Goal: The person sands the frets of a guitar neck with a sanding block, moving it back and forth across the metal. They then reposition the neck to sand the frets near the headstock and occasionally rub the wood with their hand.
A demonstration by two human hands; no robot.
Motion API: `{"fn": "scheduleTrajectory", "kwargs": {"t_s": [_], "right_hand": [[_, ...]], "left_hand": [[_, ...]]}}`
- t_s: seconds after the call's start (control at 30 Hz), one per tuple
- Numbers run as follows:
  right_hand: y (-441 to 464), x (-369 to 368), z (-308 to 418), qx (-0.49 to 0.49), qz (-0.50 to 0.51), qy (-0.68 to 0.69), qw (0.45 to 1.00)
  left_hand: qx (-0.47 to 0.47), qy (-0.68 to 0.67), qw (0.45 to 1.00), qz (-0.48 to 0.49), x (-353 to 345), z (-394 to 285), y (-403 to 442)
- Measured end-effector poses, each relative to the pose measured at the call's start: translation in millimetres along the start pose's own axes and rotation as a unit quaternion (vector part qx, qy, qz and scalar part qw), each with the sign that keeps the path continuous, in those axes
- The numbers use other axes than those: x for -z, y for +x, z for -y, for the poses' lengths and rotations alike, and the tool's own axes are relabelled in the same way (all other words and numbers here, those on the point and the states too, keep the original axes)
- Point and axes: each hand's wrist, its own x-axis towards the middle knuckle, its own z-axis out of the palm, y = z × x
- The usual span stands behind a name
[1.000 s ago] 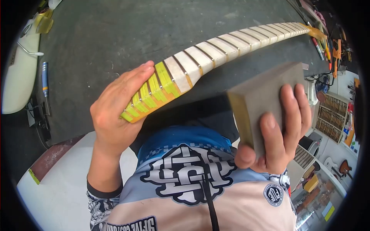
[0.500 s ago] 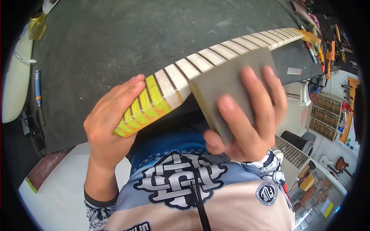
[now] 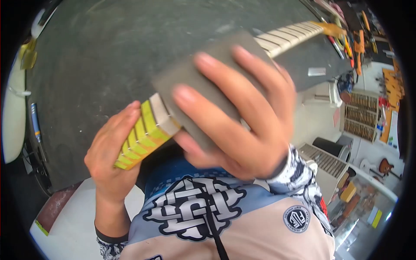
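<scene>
A guitar neck (image 3: pixel 286 38) with a pale fretted board runs from the lower left to the upper right. Yellow-green tape (image 3: pixel 146 123) covers its near end. My left hand (image 3: pixel 113 147) is wrapped round that taped end, thumb underneath. Across the middle of the neck lies a flat grey block (image 3: pixel 182 69), slightly blurred. My right hand (image 3: pixel 242 112) grips this block, fingers spread over its upper face and thumb at its lower edge. The block and hand hide the middle frets.
The dark worktop (image 3: pixel 108 52) extends behind the neck. Pens and an orange tool (image 3: pixel 359 47) lie beyond its far end, near a small metal plate (image 3: pixel 316 72). A blue-handled tool (image 3: pixel 35 123) is at the left, beside a white guitar body (image 3: pixel 15 117).
My right hand has moved left with the block, from beside the neck to over its middle. My left hand and the taped end have shifted slightly down and left in view.
</scene>
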Motion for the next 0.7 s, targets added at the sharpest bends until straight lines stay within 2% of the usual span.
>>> {"fn": "scheduleTrajectory", "kwargs": {"t_s": [0.1, 0.23, 0.37, 0.43, 0.7], "right_hand": [[5, -16, -10, 0.000, -0.042, 0.006, 0.999], [-27, 40, 4, -0.002, 0.066, -0.010, 0.998], [-61, 58, -21, 0.011, 0.010, -0.029, 0.999], [-65, 65, -32, -0.013, 0.016, -0.054, 0.998], [-42, 57, -77, 0.015, 0.050, -0.087, 0.995]], "left_hand": [[0.010, 0.005, 1.000, 0.016, 3, 0, -1], [0.020, -0.002, 1.000, 0.018, 3, 0, -2], [0.018, 0.008, 1.000, 0.021, 3, 0, -3], [0.016, 0.011, 1.000, 0.022, 3, 0, -5], [0.021, 0.023, 0.999, 0.032, 4, -1, -6]]}}
